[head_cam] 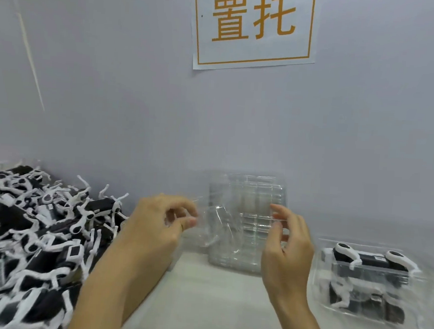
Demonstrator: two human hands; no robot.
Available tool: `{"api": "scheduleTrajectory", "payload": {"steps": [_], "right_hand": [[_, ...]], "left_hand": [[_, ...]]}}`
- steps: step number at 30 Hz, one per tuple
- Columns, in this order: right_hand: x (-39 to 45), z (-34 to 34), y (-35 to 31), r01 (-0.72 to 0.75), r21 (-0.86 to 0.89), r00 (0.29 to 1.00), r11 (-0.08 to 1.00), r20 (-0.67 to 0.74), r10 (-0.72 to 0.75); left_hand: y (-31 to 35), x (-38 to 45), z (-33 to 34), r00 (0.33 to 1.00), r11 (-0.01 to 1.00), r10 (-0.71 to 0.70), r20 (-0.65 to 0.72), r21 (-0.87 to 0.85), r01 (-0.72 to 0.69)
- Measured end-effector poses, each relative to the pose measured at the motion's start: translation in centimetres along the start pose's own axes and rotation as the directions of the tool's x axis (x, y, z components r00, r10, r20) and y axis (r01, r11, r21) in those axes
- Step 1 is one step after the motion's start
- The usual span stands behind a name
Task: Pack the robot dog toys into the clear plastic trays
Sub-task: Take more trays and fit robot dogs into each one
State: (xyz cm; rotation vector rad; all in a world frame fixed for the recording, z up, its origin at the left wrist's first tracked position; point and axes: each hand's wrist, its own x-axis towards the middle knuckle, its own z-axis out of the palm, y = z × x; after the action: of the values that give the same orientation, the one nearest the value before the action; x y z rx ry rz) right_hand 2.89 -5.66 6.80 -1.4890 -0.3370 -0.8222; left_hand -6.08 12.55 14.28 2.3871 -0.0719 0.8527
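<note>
A clear plastic tray is held up above the table between both hands. My left hand pinches its left edge between thumb and fingers. My right hand touches the tray's right edge with loosely curled fingers. Behind it a stack of clear trays leans against the wall. A heap of black-and-white robot dog toys fills the left side of the table. At the right lies a filled tray holding black-and-white robot dogs.
A grey wall rises right behind the table, with a white paper sign bearing orange characters. The pale tabletop shows between my forearms. Another clear item is cut off at the far right edge.
</note>
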Motion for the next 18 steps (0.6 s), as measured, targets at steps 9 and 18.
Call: {"api": "scheduleTrajectory", "payload": {"steps": [9, 18], "right_hand": [[0.2, -0.6, -1.9, 0.110, -0.026, 0.975, 0.994, 0.197, -0.102], [-1.8, -1.0, 2.8, 0.049, -0.549, 0.645, 0.834, 0.655, 0.394]], "left_hand": [[1.0, -1.2, 3.7, 0.827, 0.993, -0.107, 0.551, 0.012, 0.121], [-2.8, -0.4, 5.6, 0.894, 0.975, -0.176, 0.412, -0.053, 0.217]]}}
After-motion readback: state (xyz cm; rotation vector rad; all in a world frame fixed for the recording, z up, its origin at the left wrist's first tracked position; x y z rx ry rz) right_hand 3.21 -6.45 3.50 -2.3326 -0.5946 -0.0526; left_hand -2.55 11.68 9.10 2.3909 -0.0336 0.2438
